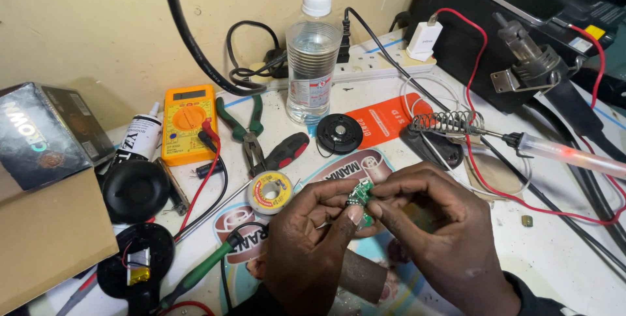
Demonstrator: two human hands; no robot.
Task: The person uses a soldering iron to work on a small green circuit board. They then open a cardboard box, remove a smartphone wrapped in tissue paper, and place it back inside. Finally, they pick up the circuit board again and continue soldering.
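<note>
Fingertips of left hand [306, 225] and right hand [427, 215] pinch small green circuit board [360, 193] edgewise, seemingly light, stiff, fragile; solder spool [270, 192] at nine o'clock.

White workbench [554, 257]; at twelve o'clock a water bottle [312, 61], at ten a yellow multimeter [188, 123], pliers [246, 130] beside, solder spool [269, 192] centre.

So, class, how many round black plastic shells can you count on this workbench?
3: one beside the yellow multimeter, one holding a small battery at lower left, one below the clear water bottle. Others may be hidden.
</note>
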